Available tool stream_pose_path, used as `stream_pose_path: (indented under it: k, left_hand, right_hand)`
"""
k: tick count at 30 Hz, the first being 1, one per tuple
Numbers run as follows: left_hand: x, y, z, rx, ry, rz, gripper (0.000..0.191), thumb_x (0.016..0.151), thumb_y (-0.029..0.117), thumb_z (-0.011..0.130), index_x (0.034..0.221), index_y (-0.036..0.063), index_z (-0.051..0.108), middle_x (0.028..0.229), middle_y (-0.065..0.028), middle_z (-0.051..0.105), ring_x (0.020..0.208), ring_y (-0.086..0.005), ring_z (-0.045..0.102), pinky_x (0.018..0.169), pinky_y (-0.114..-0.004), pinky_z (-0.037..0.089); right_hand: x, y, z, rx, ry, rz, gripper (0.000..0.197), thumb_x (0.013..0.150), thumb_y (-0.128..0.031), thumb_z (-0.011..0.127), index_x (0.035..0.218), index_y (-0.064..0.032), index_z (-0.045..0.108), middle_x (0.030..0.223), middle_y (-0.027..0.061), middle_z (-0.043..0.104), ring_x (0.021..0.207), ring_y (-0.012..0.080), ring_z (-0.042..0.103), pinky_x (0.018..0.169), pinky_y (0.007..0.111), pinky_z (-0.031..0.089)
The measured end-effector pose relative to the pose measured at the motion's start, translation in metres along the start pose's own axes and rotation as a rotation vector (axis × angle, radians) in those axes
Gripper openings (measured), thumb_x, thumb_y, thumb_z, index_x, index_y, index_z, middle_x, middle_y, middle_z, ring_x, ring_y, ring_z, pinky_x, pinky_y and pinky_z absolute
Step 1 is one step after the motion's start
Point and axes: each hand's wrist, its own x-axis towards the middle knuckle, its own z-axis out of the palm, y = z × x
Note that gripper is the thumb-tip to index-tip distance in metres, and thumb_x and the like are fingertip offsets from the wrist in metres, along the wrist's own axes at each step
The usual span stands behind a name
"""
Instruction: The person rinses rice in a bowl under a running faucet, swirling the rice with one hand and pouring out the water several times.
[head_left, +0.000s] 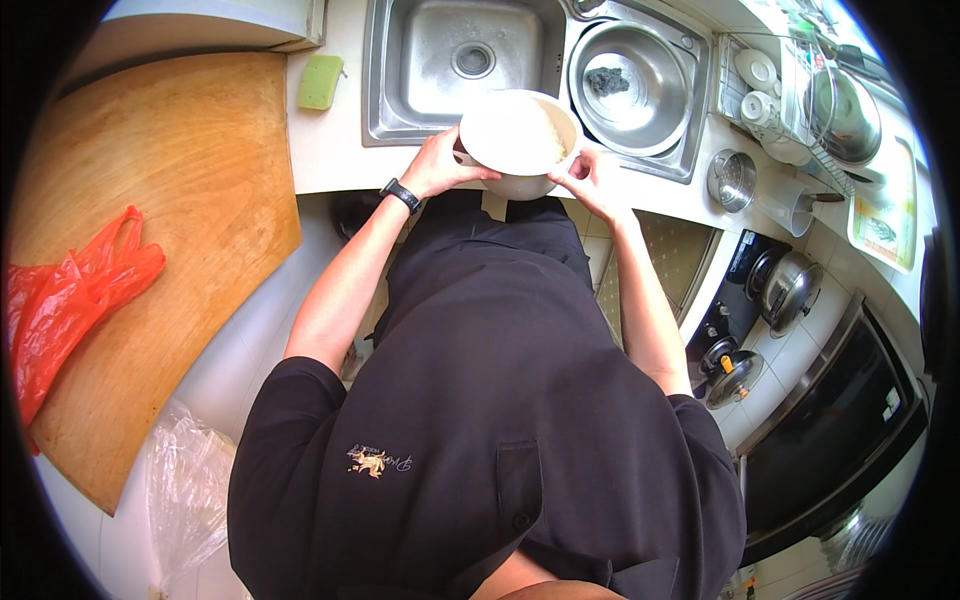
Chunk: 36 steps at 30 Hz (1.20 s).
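A white bowl (523, 187) is held between my two hands at the front edge of the sink counter. My left hand (439, 166), with a dark band on its wrist, grips the bowl's left side, thumb along the outer wall. On the opposite side my right hand (596, 184) grips it near the rim. Pale, grainy contents (556, 139) show inside along the right; glare washes out the rest of the interior. Just beyond the bowl lies a stainless steel sink basin (431, 82). Most fingertips are hidden behind the bowl.
A steel basin (667, 112) holding a dark scouring pad (607, 81) sits in the right-hand sink. A green sponge (320, 82) lies left. Dishes fill a wire rack (750, 112) at right, near a steel strainer (731, 180). A red plastic bag (82, 292) rests on a wooden tabletop (210, 165).
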Motion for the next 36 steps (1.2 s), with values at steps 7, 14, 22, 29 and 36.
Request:
stream_pose_path:
  k: [7, 14, 22, 29, 36]
  left_hand:
    - [0.004, 0.001, -0.003, -0.048, -0.094, 0.148, 0.089, 0.057, 0.021, 0.078, 0.129, 0.0067, 0.026, 0.12, -0.0136, 0.046, 0.105, -0.0216, 0.049, 0.088, -0.034, 0.042]
    - [0.02, 0.029, -0.001, -0.39, -0.156, -0.003, 0.07, 0.078, 0.014, 0.058, 0.132, 0.0107, 0.014, 0.116, -0.0182, 0.042, 0.089, -0.0239, 0.058, 0.064, -0.031, 0.052]
    - [0.018, 0.033, 0.007, -0.536, 0.04, -0.232, 0.044, 0.081, 0.01, 0.037, 0.125, 0.0072, 0.031, 0.1, -0.0152, 0.054, 0.065, -0.0224, 0.062, 0.05, -0.028, 0.054]
    - [0.032, 0.04, 0.002, -0.64, 0.189, -0.347, 0.046, 0.079, 0.01, 0.039, 0.124, 0.0068, 0.032, 0.094, -0.016, 0.056, 0.065, -0.025, 0.063, 0.053, -0.03, 0.055]
    - [0.044, 0.061, -0.004, -0.634, 0.315, -0.386, 0.041, 0.076, 0.01, 0.041, 0.117, 0.0054, 0.037, 0.09, -0.0134, 0.056, 0.064, -0.0242, 0.062, 0.053, -0.03, 0.054]
  right_hand:
    - [-0.007, 0.018, 0.007, 0.242, -0.07, -0.016, 0.053, 0.059, -0.027, 0.079, 0.093, 0.0013, 0.05, 0.07, 0.0032, 0.055, 0.06, 0.0095, 0.05, 0.056, 0.023, 0.043]
    - [-0.011, 0.012, 0.0, 0.499, 0.0, -0.066, 0.059, 0.064, -0.016, 0.076, 0.11, 0.0004, 0.043, 0.082, 0.0054, 0.058, 0.071, 0.0086, 0.056, 0.064, 0.022, 0.046]
    - [0.008, 0.03, -0.025, 0.293, -0.055, -0.213, 0.055, 0.067, -0.023, 0.074, 0.111, 0.002, 0.05, 0.068, -0.0005, 0.054, 0.059, 0.006, 0.049, 0.056, 0.02, 0.042]
    - [0.158, 0.023, -0.09, 0.437, 0.265, -0.181, 0.031, 0.086, -0.026, 0.051, 0.11, -0.007, 0.056, 0.074, 0.0038, 0.06, 0.059, 0.0071, 0.055, 0.053, 0.02, 0.045]
    - [0.287, 0.005, -0.108, 0.428, 0.201, -0.215, 0.031, 0.078, -0.026, 0.062, 0.105, -0.0104, 0.061, 0.091, 0.004, 0.062, 0.074, 0.0093, 0.057, 0.065, 0.024, 0.048]
